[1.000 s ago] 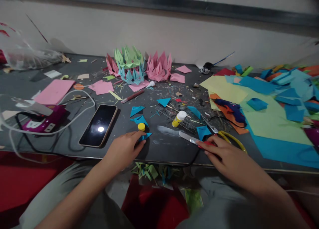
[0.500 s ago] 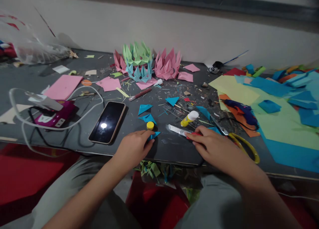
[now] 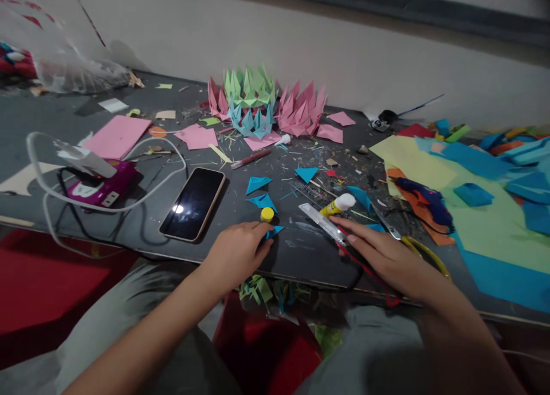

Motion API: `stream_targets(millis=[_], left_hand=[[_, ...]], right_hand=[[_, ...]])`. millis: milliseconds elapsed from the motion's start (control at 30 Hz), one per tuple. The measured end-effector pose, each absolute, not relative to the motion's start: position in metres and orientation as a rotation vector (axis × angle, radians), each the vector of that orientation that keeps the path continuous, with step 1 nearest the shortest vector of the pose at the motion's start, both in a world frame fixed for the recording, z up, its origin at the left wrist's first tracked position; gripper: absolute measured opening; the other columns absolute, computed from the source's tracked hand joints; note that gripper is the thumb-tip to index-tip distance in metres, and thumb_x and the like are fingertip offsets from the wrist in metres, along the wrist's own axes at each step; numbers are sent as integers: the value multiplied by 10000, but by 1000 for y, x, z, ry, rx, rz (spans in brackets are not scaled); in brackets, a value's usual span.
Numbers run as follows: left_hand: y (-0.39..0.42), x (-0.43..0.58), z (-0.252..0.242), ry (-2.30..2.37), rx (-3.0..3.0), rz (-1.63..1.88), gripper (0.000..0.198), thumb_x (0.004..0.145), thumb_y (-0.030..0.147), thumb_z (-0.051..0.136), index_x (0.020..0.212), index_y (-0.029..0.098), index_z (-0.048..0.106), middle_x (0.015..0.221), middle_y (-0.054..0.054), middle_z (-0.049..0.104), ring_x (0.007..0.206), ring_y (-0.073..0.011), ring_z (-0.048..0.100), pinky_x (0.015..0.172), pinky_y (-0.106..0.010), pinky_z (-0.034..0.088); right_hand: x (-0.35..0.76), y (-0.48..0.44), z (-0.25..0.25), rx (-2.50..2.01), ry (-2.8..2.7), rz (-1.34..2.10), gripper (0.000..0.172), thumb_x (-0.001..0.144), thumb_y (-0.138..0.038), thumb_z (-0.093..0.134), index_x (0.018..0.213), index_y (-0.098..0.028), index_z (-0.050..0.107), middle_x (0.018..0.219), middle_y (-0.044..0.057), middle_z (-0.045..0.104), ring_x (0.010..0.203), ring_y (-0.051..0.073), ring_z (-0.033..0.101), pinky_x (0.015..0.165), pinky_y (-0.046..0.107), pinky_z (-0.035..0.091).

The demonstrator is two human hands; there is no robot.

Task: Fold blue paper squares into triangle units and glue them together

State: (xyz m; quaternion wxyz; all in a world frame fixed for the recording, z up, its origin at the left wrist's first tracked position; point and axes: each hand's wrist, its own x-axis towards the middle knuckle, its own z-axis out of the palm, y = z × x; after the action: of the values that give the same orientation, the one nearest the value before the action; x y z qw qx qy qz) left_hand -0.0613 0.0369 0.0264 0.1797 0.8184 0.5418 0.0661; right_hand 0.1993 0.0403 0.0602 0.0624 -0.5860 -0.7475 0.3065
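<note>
My left hand [image 3: 240, 243] is closed at the table's front edge, its thumb and fingers on a small blue folded paper piece [image 3: 275, 231]. Just beyond those fingers stands a yellow glue cap [image 3: 267, 214]. A red-handled utility knife [image 3: 322, 223] is in my right hand [image 3: 387, 257], its blade pointing away and to the left. Behind the blade is an uncapped glue stick [image 3: 344, 202], its white end tilted up. Folded blue triangles [image 3: 306, 174] lie farther back. Scissors [image 3: 423, 254] with yellow handles rest beside my right hand, partly hidden by it.
Left of my hands lie a phone [image 3: 193, 204] and a purple power adapter [image 3: 105, 186] with looping cables. Green, pink and blue origami crowns [image 3: 250, 88] stand near the wall. Coloured sheets [image 3: 507, 229] and a dark blue glue gun [image 3: 425, 200] cover the right side.
My right hand has raised and turned the utility knife, so its red handle now shows under the palm. My left hand stays on the blue paper. The view has shifted slightly.
</note>
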Motion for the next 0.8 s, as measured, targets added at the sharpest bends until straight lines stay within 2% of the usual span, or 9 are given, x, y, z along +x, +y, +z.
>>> stream_targets(millis=[133,233,367,600,800], left_hand=[[37,-62,27,1522,2310,193,271,869,276,409,1081,210,564,986,-50,648,850,-193,615,731,-303,479],[37,-62,28,1521,2310,181,269,870,276,411,1078,207,566,980,-51,649,846,-198,617,720,-310,481],[37,-62,29,1524,2301,171,270,871,279,411,1081,206,564,997,-50,649,855,-209,617,708,-317,479],[37,-63,29,1517,2299,172,269,872,275,412,1087,209,560,1029,-42,648,850,-206,620,714,-321,483],[38,-63,27,1526,2313,176,272,872,288,412,1087,215,562,1027,-49,649,838,-204,627,704,-323,494]], right_hand=[[197,44,54,-1732,-2166,1114,430,838,-436,448,1231,-260,456,1024,41,653,943,201,615,745,298,498],[194,46,47,-1674,-2165,1092,392,765,-410,568,1122,-260,505,1057,32,630,974,206,594,799,321,481],[192,48,44,-1695,-2213,1064,280,815,-361,500,1072,-268,561,988,14,655,867,184,622,749,313,489],[194,47,41,-1687,-2329,958,352,808,-341,516,1153,-285,562,1138,29,610,987,199,584,802,320,477],[199,38,41,-1752,-2387,873,360,854,-344,424,1185,-281,550,1069,59,586,959,195,587,821,340,465]])
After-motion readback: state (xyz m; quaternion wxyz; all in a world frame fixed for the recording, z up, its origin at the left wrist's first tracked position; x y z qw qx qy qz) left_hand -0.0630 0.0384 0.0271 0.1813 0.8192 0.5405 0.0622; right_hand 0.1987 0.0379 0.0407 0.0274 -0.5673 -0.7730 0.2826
